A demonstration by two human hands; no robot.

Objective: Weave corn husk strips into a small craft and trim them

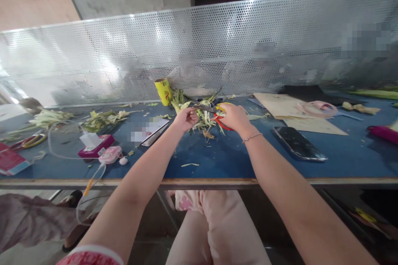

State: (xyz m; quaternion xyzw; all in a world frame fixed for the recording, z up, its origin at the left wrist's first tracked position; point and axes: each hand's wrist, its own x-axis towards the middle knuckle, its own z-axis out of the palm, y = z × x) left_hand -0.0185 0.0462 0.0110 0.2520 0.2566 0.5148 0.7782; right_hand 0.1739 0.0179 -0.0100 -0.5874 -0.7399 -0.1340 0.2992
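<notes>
My right hand (234, 119) is closed round the handles of a pair of scissors (205, 108), red and yellow at the grips. Their dark blades point left, towards my left hand (185, 119). That hand has its fingers curled together close to the blade tips; what they pinch is too small to make out. Beneath and behind both hands lies a heap of pale green and whitish leaf strips (203, 122). A yellow cardboard tube (163, 91) stands tilted just behind my left hand, against the heap.
A phone (300, 144) lies to the right, near cardboard sheets (280, 109) and a roll of pink tape (320, 108). On the left are a tissue pack (95, 146), a pink charger case (110, 155) with a cable, and leaf piles (104, 121). A perforated metal panel (199, 45) closes the back.
</notes>
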